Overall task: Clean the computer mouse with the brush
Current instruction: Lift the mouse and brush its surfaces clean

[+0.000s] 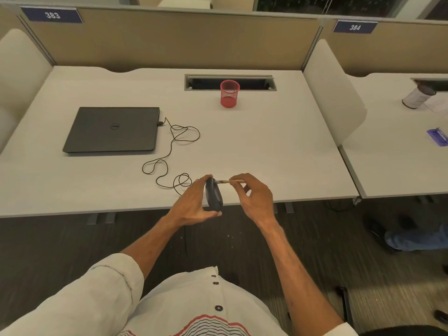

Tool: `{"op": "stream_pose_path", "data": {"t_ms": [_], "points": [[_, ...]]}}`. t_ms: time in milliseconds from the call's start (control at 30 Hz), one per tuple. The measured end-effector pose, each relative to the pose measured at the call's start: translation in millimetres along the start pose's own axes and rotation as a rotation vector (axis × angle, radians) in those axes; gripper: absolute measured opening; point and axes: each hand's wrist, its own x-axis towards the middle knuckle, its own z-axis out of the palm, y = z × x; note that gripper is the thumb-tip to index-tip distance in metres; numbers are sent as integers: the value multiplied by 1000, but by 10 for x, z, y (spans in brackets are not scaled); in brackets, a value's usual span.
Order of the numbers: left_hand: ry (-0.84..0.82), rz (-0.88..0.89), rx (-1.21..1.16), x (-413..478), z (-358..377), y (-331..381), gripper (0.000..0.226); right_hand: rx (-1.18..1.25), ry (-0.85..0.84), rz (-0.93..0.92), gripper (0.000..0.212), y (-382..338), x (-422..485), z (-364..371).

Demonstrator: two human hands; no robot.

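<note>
- Hands meet at the lower centre of the frame, right over the near edge of the desk point(266, 146).
- The left hand point(194, 204) grips the computer mouse point(213, 194), which is turned up on its side, with fingers curled over its top end and thumb under its bottom end.
- The right hand point(254, 197) pinches the brush point(226, 182) by its thin handle, fingers curled in. The brush lies level and its tip touches the upper end of the mouse.
- Off to the left, the black cable point(169, 151) loops loosely across the desk and runs up to the right side of a closed dark laptop point(114, 129) at centre left.
- Above the hands and well apart from them, a red mesh cup point(229, 93) stands upright just in front of an open cable slot point(203, 83).
- Along the top, beige partitions carry number plates: 383 point(52, 15) at upper left, 384 point(354, 27) at upper right.
- At the right edge, a neighbouring desk point(388, 170) holds a tin point(417, 97) and a purple object point(437, 137).
- Below that desk, on the carpet, is another person's blue trouser leg point(417, 240).
</note>
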Motion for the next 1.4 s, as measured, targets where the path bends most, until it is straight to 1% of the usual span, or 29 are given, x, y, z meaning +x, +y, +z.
{"op": "stream_pose_path", "data": {"t_ms": [167,267,333,433,533,667,767,867,933,1067,1133,1300,1400], "points": [[8,4,9,11,-21,-66,130,-96,-145,-49,15,22,-22,-58],[9,-6,5,20,-20,-92,131,-108,-228,-27,21,44,-38,-138],[6,-1,1,37,-27,-86,131,-84,-171,-5,21,51,-48,-157],[-1,6,1,41,-23,-60,130,-27,-16,-7,16,40,-35,-114],[-4,15,-2,31,0,-56,128,-7,37,-8,19,-8,-1,-56],[-2,21,-4,28,14,-63,128,-46,-51,-48,19,-42,6,-16],[8,8,16,37,2,-82,130,-67,-155,-57,19,-5,-8,-68],[6,-14,-1,22,-9,-88,132,-97,-272,-68,24,50,-23,-132],[8,-16,-5,23,-16,-90,133,-82,-241,-60,26,68,-37,-134],[22,41,27,31,-6,-96,133,10,-35,-18,15,31,-20,-54],[30,55,40,22,6,-99,130,34,5,-3,12,-5,-5,-17],[41,56,25,-10,2,-87,124,-16,-38,-4,15,1,-62,-3],[43,53,21,-24,22,-86,123,-33,-136,-5,16,85,-118,-71]]}}
